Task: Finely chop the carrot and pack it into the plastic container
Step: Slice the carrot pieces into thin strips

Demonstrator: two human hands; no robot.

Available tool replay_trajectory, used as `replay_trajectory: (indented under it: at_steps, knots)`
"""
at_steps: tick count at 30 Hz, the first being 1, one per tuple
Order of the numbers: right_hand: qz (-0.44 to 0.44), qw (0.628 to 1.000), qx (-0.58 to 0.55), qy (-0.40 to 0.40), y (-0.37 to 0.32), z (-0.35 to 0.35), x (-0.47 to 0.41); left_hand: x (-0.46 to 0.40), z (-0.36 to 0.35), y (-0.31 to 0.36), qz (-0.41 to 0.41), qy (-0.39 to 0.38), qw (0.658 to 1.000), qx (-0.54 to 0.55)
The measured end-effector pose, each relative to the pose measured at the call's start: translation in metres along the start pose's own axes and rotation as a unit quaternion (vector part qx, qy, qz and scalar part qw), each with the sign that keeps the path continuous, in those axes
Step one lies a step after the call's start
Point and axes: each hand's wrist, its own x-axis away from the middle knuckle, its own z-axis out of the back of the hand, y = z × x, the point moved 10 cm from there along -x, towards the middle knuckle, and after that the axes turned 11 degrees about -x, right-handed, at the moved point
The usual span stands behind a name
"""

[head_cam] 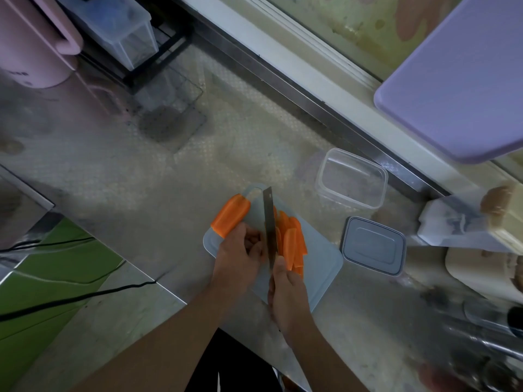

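Fingers of the left hand (237, 254) pin carrot slices (291, 244) mid-board for steadiness; right hand (287, 290) clenches the knife (268, 224), container (351, 179) waiting beyond.

The steel counter (119, 171) carries a cutting board (322, 267), clear container (351, 179), grey lid (373, 246) and pink appliance (31, 43).

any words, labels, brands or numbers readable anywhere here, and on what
None can be read.
Pink appliance: dark marks low on its body, too blurred to read.
Knife, clear container, grey lid, cutting board: no visible text.
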Motion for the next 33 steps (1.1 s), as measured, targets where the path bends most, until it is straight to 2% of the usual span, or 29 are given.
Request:
replay_trajectory:
  at_steps: [7, 14, 28, 33]
  knots:
    - [-0.031, 0.998, -0.021, -0.046, 0.002, 0.002, 0.016, -0.001, -0.001, -0.004, -0.006, 0.011, 1.000, -0.004]
    - [-0.032, 0.998, -0.007, -0.058, 0.005, 0.002, 0.021, -0.001, -0.002, -0.004, -0.013, 0.012, 1.000, -0.009]
    - [-0.056, 0.997, 0.004, -0.045, 0.010, 0.001, 0.026, 0.002, 0.000, 0.000, -0.010, 0.012, 1.000, -0.005]
    - [-0.039, 0.997, 0.058, -0.013, 0.016, 0.008, 0.023, 0.002, 0.001, 0.002, -0.013, 0.017, 1.000, -0.012]
